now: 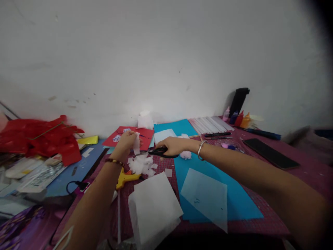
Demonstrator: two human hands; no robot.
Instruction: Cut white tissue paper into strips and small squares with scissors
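My left hand (127, 141) pinches a narrow white paper strip (136, 143), which hangs down over the work surface. My right hand (171, 146) is wrapped round the black handles of a pair of scissors (160, 151). The blades point left, close to the strip's lower end; whether they touch it I cannot tell. Beneath both hands lies a pile of small cut white paper pieces (142, 164). Just in front of that pile is a yellow glue gun (127, 177). A stack of white paper sheets (156, 208) rests nearer to me.
Blue sheets (239, 205) and a translucent sheet (205, 194) lie at centre right. Red card (148, 133) is behind my left hand. Black pens (218, 134), a dark phone (270, 152) and small paint bottles (239, 118) are on the right. Red plastic (39, 135) heaps up at left.
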